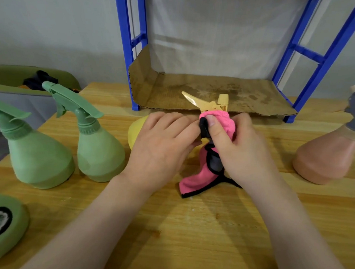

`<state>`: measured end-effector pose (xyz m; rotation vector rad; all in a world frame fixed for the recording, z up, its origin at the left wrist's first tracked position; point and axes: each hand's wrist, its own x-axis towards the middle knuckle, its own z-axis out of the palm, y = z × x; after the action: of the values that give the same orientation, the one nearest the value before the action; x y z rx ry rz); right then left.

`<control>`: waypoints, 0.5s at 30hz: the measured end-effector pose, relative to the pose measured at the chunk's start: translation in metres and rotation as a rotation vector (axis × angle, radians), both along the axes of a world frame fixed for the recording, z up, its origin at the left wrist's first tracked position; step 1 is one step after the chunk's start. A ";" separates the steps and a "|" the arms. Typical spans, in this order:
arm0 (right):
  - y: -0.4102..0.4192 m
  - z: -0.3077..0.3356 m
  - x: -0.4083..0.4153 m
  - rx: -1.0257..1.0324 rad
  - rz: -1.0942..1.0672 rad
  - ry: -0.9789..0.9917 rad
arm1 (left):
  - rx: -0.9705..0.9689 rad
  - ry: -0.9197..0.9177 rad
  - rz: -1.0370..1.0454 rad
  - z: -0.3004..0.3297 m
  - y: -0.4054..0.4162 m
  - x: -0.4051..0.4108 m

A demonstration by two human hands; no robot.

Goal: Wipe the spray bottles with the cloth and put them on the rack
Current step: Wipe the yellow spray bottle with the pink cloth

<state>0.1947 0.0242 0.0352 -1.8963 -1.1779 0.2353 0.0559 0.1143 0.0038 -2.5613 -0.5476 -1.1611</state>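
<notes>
Centre frame, the yellow spray bottle [137,132] is steadied by the left hand [163,147], fingers curled round it, while the right hand [236,148] pinches the pink cloth [220,120] round its neck. Light, smooth plastic is judged; the body offers the surest hold.

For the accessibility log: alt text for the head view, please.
A right hand rubs a pink cloth over a yellow spray bottle steadied by the left hand. Two green spray bottles wait left, a pink one right; the blue rack stands behind.
</notes>
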 end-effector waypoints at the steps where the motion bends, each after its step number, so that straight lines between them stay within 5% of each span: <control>1: 0.001 0.000 0.001 0.009 0.016 0.083 | -0.002 0.005 -0.003 -0.001 0.001 0.000; 12: 0.009 -0.007 -0.004 0.462 0.091 0.564 | -0.077 0.055 -0.049 -0.002 0.002 0.001; 15: 0.010 -0.008 -0.003 0.502 0.144 0.511 | -0.057 0.025 -0.034 -0.001 -0.002 0.002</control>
<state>0.1913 0.0339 0.0275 -1.2181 -0.9122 0.4294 0.0577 0.1126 0.0029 -2.6393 -0.5405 -1.1383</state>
